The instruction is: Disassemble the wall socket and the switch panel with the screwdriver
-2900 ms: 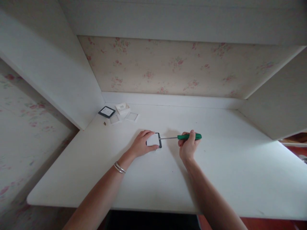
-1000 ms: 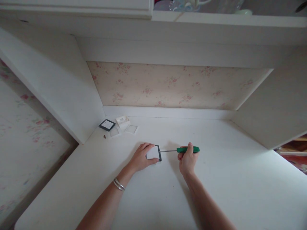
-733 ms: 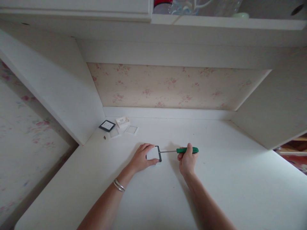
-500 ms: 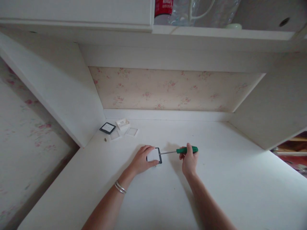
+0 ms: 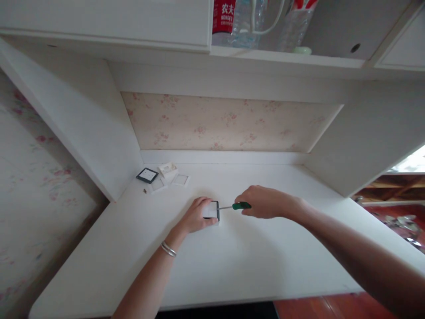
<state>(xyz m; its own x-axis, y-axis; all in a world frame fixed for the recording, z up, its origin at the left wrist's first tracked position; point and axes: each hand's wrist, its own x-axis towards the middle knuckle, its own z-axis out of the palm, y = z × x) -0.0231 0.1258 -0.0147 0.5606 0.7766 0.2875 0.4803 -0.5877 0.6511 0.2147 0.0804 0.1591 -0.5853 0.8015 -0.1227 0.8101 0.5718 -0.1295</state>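
Note:
My left hand (image 5: 195,215) lies over a small white wall-switch panel with a dark frame (image 5: 212,209) on the white desk (image 5: 232,252), its fingers curled round the panel. My right hand (image 5: 262,202) is wrapped round the green handle of a screwdriver (image 5: 239,205). The metal shaft points left and its tip meets the panel's right edge. My right arm stretches in from the right side. A bracelet sits on my left wrist.
At the back left corner lie a black-framed switch plate (image 5: 147,175), a white switch body (image 5: 168,169), clear square covers (image 5: 181,179) and a tiny screw (image 5: 144,191). White partitions close both sides. Water bottles (image 5: 239,22) stand on the shelf above.
The view has tilted up, showing the shelf with bottles. My right hand has slid forward over the screwdriver handle and my arm now reaches in from the right. My left hand stays on the panel.

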